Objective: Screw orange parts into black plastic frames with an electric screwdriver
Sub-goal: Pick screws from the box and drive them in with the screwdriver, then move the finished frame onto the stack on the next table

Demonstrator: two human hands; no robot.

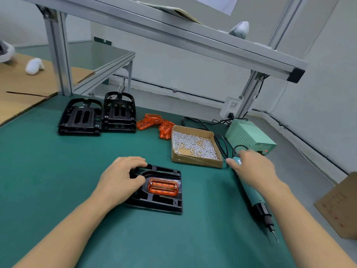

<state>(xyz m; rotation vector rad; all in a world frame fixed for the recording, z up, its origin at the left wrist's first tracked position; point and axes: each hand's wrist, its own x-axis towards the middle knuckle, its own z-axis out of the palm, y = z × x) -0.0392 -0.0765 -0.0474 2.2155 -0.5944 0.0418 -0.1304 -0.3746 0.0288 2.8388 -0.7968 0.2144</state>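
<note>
Head view: green tabletop [58, 161] seen from above, both bare forearms reaching in.
Left hand [120, 178]: fingers curled over the left edge of a black plastic frame [166, 204] lying flat on the tabletop, thumb hooked into its opening, gripping it.
Orange part [163, 186]: seated in the frame's recess, just right of the left fingers, with two small screws visible along its upper edge.
Right hand [253, 169]: lies over the upper end of the electric screwdriver [257, 200]; fingers look loosely spread along the teal body, and whether they grip it cannot be told.
Screwdriver: lying on the tabletop, black tip pointing toward the person, well right of the frame; its cable [222, 144] leaves just beyond the right fingertips.
Screw box [195, 147]: shallow cardboard tray of small silver screws, just beyond and left of the right fingers.
Loose orange parts [154, 123]: pile beyond the box.
Stacked black frames [98, 115]: well beyond the left fingers.
Power supply [249, 136]: pale green unit beyond the right hand.
</note>
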